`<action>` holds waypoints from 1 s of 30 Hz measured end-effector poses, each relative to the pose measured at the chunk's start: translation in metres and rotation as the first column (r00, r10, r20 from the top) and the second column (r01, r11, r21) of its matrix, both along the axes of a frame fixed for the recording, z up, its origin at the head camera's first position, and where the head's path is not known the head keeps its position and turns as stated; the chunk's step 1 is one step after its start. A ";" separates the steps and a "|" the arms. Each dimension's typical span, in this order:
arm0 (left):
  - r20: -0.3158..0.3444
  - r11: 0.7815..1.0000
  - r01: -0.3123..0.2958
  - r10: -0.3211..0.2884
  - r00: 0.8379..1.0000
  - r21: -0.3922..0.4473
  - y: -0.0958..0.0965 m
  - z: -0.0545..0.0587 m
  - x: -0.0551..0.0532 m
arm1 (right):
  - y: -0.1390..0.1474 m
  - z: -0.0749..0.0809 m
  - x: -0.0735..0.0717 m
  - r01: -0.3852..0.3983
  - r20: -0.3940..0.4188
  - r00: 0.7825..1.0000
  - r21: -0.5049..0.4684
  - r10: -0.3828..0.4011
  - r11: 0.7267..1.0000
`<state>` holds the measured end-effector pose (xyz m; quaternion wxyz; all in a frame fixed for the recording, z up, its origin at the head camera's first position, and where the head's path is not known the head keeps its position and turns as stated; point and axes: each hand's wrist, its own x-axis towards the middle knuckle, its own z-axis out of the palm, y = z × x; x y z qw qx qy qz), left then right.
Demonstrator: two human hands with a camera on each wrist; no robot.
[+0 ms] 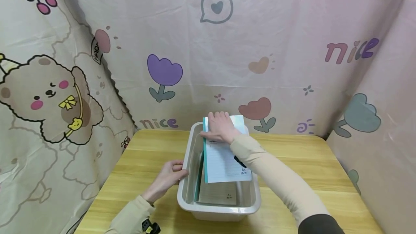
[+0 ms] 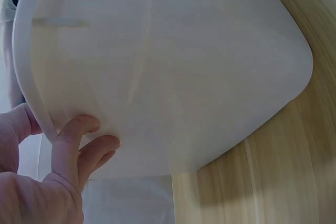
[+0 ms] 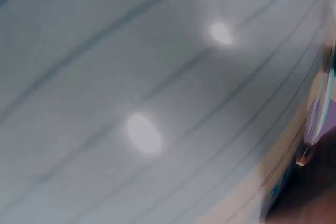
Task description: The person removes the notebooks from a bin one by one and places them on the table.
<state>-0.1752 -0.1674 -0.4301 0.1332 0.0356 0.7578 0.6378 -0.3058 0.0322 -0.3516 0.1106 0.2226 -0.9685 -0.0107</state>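
A white plastic bin (image 1: 219,210) stands on the table. My left hand (image 1: 167,178) pinches its left rim, thumb on top and fingers against the outer wall; the left wrist view shows those fingers (image 2: 79,140) curled on the wall (image 2: 210,66). Over the far half of the bin, my right hand (image 1: 222,127) grips a pale lined A5 notebook (image 1: 224,165) with a teal spine, its thumb across the spine edge and its fingertips at the top edge. Another notebook (image 1: 217,193) lies inside the bin, partly covered by the first. Close up, the lined cover (image 3: 173,87) fills the right wrist view.
The wooden table (image 1: 292,161) extends on both sides of the bin. Printed cloth (image 1: 201,46) hangs behind it and along the left and right. A small black and yellow device (image 1: 151,226) is on the left wrist.
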 end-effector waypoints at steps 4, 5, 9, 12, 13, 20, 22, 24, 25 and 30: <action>0.006 1.000 -0.001 0.001 1.000 0.004 -0.002 0.000 0.000 | 0.008 0.024 0.000 0.006 0.025 1.000 -0.036 -0.005 0.999; 0.008 1.000 -0.004 0.004 1.000 0.007 -0.003 0.001 0.000 | 0.010 0.029 0.000 0.010 0.026 1.000 -0.044 -0.009 0.999; 0.012 1.000 -0.011 0.011 1.000 0.012 -0.005 0.001 -0.001 | 0.021 0.046 -0.002 0.024 0.017 1.000 -0.075 -0.023 0.997; 0.012 1.000 -0.013 0.013 1.000 0.005 -0.007 0.002 -0.002 | 0.034 0.052 -0.004 0.037 0.021 0.999 -0.091 -0.035 0.995; 0.012 1.000 -0.011 0.011 1.000 0.003 -0.008 0.001 -0.002 | 0.040 0.052 -0.005 0.041 0.029 0.999 -0.095 -0.039 0.995; 0.018 1.000 -0.019 0.019 1.000 -0.003 -0.014 0.003 -0.001 | 0.082 0.041 -0.012 0.077 0.094 0.993 -0.086 -0.069 0.993; 0.019 1.000 -0.018 0.018 1.000 -0.002 -0.015 0.003 -0.001 | 0.095 0.038 -0.014 0.083 0.108 0.991 -0.086 -0.073 0.993; 0.021 1.000 -0.014 0.014 1.000 0.002 -0.015 0.004 0.000 | 0.110 0.033 -0.016 0.089 0.119 0.990 -0.091 -0.078 0.992; 0.021 1.000 -0.011 0.011 1.000 0.006 -0.015 0.004 0.000 | 0.117 0.030 -0.018 0.095 0.124 0.989 -0.094 -0.083 0.991; 0.025 1.000 0.000 0.000 1.000 0.021 -0.016 0.004 0.000 | 0.151 0.003 -0.023 0.123 0.144 0.984 -0.103 -0.108 0.987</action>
